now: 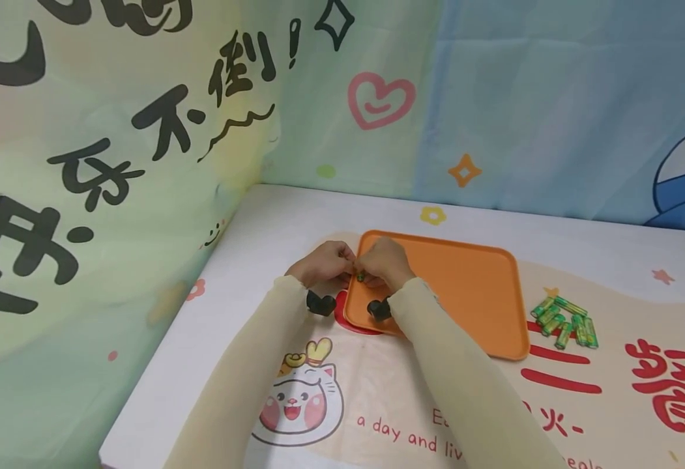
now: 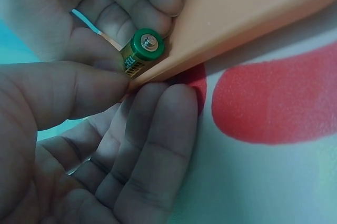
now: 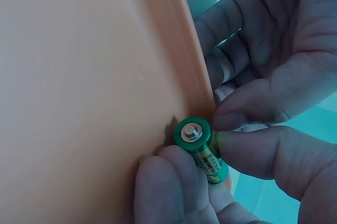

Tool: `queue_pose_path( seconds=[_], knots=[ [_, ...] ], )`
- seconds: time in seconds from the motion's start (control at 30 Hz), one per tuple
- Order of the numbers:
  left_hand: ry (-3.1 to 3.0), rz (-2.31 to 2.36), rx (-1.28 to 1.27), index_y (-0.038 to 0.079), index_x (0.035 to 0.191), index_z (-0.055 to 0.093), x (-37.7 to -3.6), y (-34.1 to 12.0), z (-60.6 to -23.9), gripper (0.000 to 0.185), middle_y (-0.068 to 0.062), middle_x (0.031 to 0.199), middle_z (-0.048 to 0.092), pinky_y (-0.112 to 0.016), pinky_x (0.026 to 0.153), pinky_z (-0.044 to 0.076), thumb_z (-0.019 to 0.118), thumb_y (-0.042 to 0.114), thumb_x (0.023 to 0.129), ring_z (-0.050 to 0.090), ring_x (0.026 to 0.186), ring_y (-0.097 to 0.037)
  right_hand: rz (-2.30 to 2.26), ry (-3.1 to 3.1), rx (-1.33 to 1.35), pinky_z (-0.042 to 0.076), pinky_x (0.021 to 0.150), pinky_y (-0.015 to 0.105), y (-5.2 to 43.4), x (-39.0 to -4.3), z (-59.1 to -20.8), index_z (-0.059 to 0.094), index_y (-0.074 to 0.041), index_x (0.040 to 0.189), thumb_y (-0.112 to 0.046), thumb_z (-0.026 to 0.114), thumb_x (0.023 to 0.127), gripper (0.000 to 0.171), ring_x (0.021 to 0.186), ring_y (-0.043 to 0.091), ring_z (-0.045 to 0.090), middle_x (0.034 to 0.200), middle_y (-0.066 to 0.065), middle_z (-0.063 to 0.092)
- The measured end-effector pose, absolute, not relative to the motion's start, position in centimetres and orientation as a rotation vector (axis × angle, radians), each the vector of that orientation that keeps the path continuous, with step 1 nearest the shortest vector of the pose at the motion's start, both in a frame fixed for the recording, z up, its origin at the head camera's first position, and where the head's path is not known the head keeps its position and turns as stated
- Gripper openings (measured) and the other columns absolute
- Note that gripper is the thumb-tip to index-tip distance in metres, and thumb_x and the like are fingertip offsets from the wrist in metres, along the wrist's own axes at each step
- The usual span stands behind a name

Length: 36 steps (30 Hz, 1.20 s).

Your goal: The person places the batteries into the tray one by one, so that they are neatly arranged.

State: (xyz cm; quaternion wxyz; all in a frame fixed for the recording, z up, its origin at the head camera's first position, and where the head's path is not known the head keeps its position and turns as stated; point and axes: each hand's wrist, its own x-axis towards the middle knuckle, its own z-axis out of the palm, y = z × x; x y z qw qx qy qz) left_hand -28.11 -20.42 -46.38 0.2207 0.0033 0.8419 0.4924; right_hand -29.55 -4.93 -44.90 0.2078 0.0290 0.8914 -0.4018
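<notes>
Both hands meet at the left rim of an orange tray point(image 1: 465, 280). My right hand point(image 1: 386, 262) pinches a small green battery point(image 3: 209, 162) between thumb and fingers, just over the rim. Its metal nub end point(image 2: 150, 41) faces the camera in both wrist views. My left hand point(image 1: 324, 262) pinches the tray's rim, its thumb point(image 2: 89, 89) on top and its fingers point(image 2: 171, 129) beneath. That thumb's tip is close beside the battery; whether they touch I cannot tell.
Right of the tray, several green batteries point(image 1: 564, 320) lie loosely grouped on the printed tablecloth point(image 1: 612, 417). A printed curtain point(image 1: 495, 98) hangs behind the table, and another fabric panel point(image 1: 113, 228) stands along its left side.
</notes>
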Motion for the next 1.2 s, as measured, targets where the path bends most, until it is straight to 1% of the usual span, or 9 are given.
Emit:
queue_pose_path(
  seconds=[0.2, 0.33, 0.67, 0.87, 1.0, 1.1, 1.13, 1.2],
  knots=[
    [2.322, 1.353, 0.004, 0.001, 0.107, 0.062, -28.1, -20.5, -46.3, 0.012, -0.013, 0.102, 0.068, -0.028, 0.075, 0.061, 0.065, 0.007, 0.097, 0.068, 0.082, -0.019, -1.085, 2.493, 0.104, 0.058, 0.053, 0.027, -5.1, -29.7, -45.0, 0.073, -0.001, 0.079, -0.007, 0.070, 0.084, 0.008, 0.055, 0.018, 0.067, 0.066, 0.008, 0.068],
    [2.325, 1.344, 0.013, 0.001, 0.108, 0.062, -28.1, -20.4, -46.3, 0.012, -0.013, 0.103, 0.068, -0.028, 0.075, 0.060, 0.063, 0.006, 0.097, 0.068, 0.084, -0.020, -1.117, 2.488, 0.101, 0.059, 0.055, 0.028, -5.0, -29.5, -45.0, 0.073, -0.001, 0.082, -0.009, 0.072, 0.085, 0.009, 0.057, 0.019, 0.068, 0.069, 0.008, 0.069],
    [2.302, 1.375, -0.006, 0.000, 0.107, 0.061, -28.2, -20.5, -46.4, 0.011, -0.012, 0.100, 0.066, -0.028, 0.074, 0.061, 0.061, 0.002, 0.096, 0.067, 0.081, -0.018, -1.169, 2.462, 0.096, 0.061, 0.057, 0.030, -5.0, -29.5, -45.2, 0.072, -0.001, 0.080, -0.009, 0.072, 0.086, 0.010, 0.059, 0.019, 0.069, 0.072, 0.011, 0.071],
    [2.306, 1.368, -0.016, 0.001, 0.107, 0.059, -28.0, -20.5, -46.4, 0.011, -0.012, 0.099, 0.065, -0.029, 0.073, 0.060, 0.062, 0.003, 0.096, 0.066, 0.080, -0.019, -1.222, 2.432, 0.068, 0.062, 0.062, 0.032, -4.5, -29.2, -45.0, 0.074, 0.001, 0.082, -0.010, 0.071, 0.085, 0.012, 0.063, 0.021, 0.071, 0.074, 0.012, 0.073],
    [2.305, 1.372, -0.012, 0.001, 0.106, 0.059, -28.0, -20.5, -46.3, 0.010, -0.012, 0.098, 0.065, -0.029, 0.073, 0.061, 0.062, 0.003, 0.096, 0.067, 0.080, -0.019, -1.269, 2.401, 0.009, 0.063, 0.066, 0.034, -3.6, -28.9, -44.6, 0.074, 0.002, 0.087, -0.011, 0.067, 0.087, 0.014, 0.070, 0.023, 0.072, 0.080, 0.014, 0.074],
    [2.299, 1.375, -0.008, 0.000, 0.106, 0.059, -28.0, -20.4, -46.3, 0.009, -0.012, 0.097, 0.065, -0.029, 0.074, 0.060, 0.061, 0.002, 0.097, 0.067, 0.079, -0.019, -1.305, 2.388, -0.015, 0.062, 0.067, 0.035, -2.9, -28.7, -44.3, 0.071, 0.000, 0.084, -0.012, 0.066, 0.088, 0.013, 0.074, 0.026, 0.070, 0.078, 0.012, 0.070],
    [2.299, 1.373, -0.010, 0.000, 0.106, 0.059, -28.0, -20.4, -46.3, 0.009, -0.012, 0.098, 0.065, -0.028, 0.074, 0.060, 0.061, 0.002, 0.097, 0.067, 0.079, -0.019, -1.314, 2.385, -0.015, 0.062, 0.067, 0.035, -2.6, -28.7, -44.2, 0.068, -0.002, 0.081, -0.012, 0.067, 0.088, 0.013, 0.074, 0.026, 0.068, 0.075, 0.011, 0.067],
    [2.304, 1.365, -0.020, 0.001, 0.106, 0.059, -27.9, -20.4, -46.4, 0.009, -0.012, 0.098, 0.065, -0.028, 0.073, 0.060, 0.061, 0.003, 0.097, 0.067, 0.079, -0.019, -1.324, 2.381, -0.008, 0.060, 0.066, 0.036, -2.2, -28.7, -44.2, 0.061, -0.007, 0.073, -0.012, 0.067, 0.088, 0.018, 0.074, 0.027, 0.066, 0.070, 0.009, 0.062]
  ],
)
